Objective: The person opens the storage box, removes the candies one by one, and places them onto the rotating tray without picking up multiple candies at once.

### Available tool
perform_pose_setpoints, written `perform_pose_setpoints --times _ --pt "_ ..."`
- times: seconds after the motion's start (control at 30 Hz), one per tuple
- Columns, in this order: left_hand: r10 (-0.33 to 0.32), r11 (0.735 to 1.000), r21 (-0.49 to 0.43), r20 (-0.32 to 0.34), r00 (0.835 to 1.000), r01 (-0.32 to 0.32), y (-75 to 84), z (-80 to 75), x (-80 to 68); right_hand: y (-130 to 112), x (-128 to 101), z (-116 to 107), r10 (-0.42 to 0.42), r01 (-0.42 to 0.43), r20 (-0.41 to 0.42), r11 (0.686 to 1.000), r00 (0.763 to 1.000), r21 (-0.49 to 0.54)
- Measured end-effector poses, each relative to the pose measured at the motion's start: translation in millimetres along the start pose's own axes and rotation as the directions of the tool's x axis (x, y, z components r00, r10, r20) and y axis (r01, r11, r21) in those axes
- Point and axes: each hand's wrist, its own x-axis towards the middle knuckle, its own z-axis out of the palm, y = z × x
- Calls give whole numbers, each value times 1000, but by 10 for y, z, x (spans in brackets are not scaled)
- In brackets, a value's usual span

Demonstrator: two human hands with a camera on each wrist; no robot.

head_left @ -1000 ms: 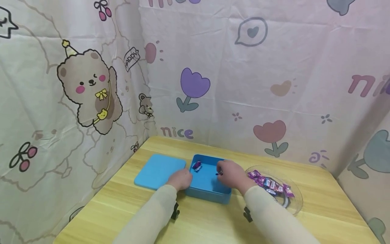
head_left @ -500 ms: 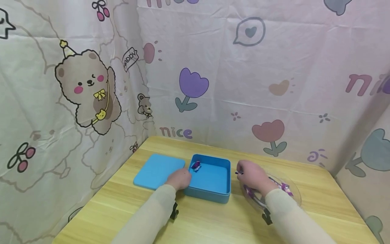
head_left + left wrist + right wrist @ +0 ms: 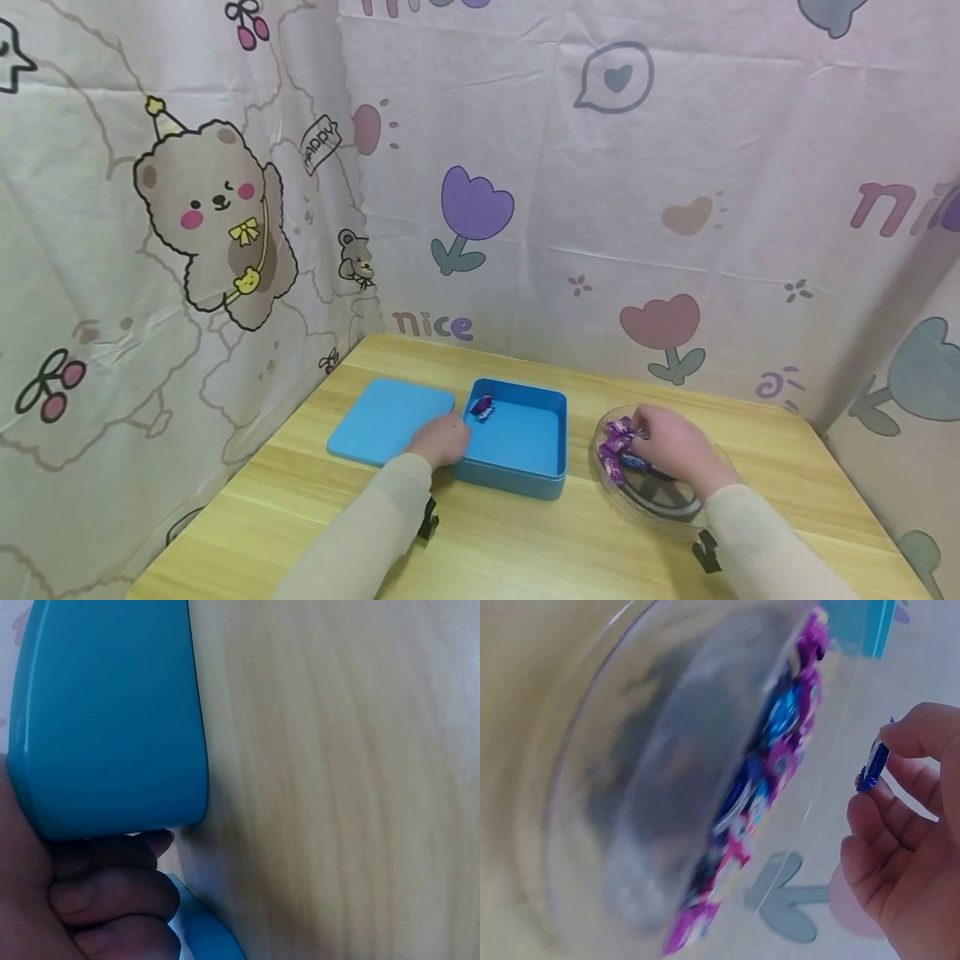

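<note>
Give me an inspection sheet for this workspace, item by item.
Surface: wooden table, bare at the near edge.
Job's things: open blue box with one wrapped candy in its far left corner; clear bowl of purple and blue candies to its right.
Clutter: blue lid flat, left of the box.
Hands: left hand rests against the box's left wall, fingers curled; right hand over the bowl, pinching a blue wrapped candy.
Cables: nothing seen.
Surroundings: cartoon-print curtain behind and on both sides.
</note>
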Motion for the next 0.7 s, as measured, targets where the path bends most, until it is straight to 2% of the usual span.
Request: perform_pose_setpoints --times 0.3,0.47,0.7 --pt "-24 1000 -14 3 1000 24 -2 -7 -3 391 -246 -49 76 -76 27 997 997 -14" --pt "-15 1000 -11 -1 1000 15 -8 -5 -6 599 -352 -31 119 -117 50 992 992 -37" --pt "-15 1000 -22 1 1000 15 -4 -4 0 683 -426 -14 123 -119 59 990 991 -72"
